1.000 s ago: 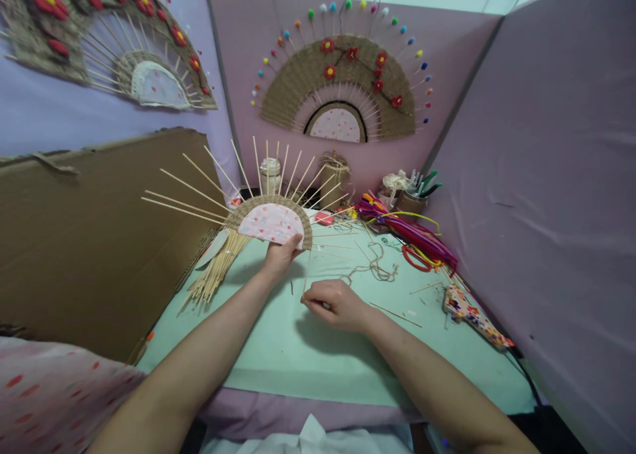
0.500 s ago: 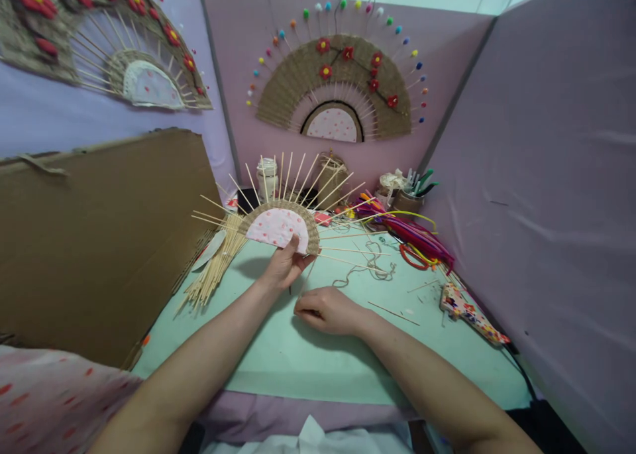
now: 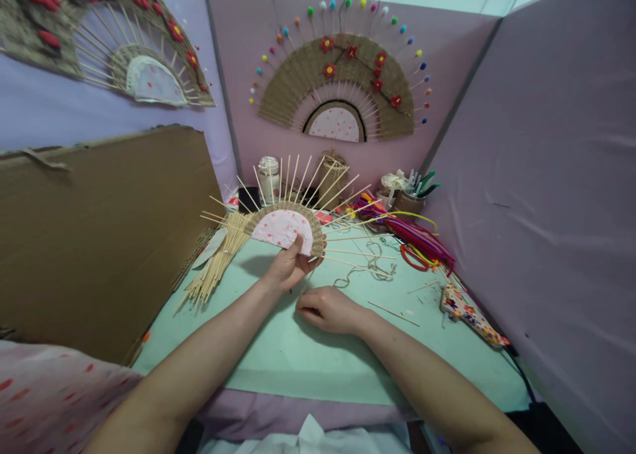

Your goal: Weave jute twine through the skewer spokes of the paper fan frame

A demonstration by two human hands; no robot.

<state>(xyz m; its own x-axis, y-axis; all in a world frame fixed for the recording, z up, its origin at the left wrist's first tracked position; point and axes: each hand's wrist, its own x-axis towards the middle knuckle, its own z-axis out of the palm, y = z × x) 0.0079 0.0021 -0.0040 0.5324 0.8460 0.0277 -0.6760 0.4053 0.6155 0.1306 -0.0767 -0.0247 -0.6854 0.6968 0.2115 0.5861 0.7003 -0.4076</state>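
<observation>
My left hand (image 3: 289, 266) grips the base of a half-made fan (image 3: 281, 227): a pink dotted half-disc edged with woven twine, thin wooden sticks spreading out from it. The fan is held upright above the green mat (image 3: 308, 348). My right hand (image 3: 328, 308) rests on the mat just below it, fingers curled in a pinch on a thin strand of twine (image 3: 365, 268) that runs up toward the fan's woven edge.
A bundle of wooden sticks (image 3: 216, 268) lies left of the fan beside a cardboard sheet (image 3: 99, 235). At the back stand a jar (image 3: 269, 177), a twine spool (image 3: 332, 173) and a tool cup (image 3: 410, 199). Coloured pipe cleaners (image 3: 412, 232) and a patterned pouch (image 3: 470, 315) lie right. Finished fans (image 3: 338, 86) hang on the walls.
My left hand has turned the fan clockwise, so its sticks swung from the left toward the right. My right hand has drawn slightly closer to the fan's base.
</observation>
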